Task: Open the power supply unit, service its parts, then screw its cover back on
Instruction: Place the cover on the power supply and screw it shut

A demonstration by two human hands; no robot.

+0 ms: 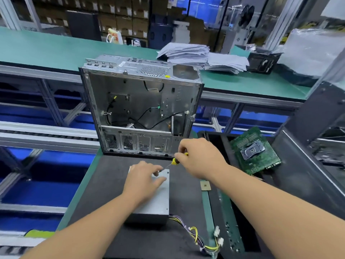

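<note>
This is an electronics repair or assembly workshop on a factory floor. Long green-topped counters on aluminium frames run in rows, with a conveyor track between them. A stripped computer case stands on a dark work mat, a bare motherboard lies in a tray, and stacked cardboard boxes fill the back shelves.

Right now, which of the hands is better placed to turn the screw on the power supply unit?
Right hand: it grips the screwdriver, tip at the power supply unit. Left hand steadies the cover.
</note>
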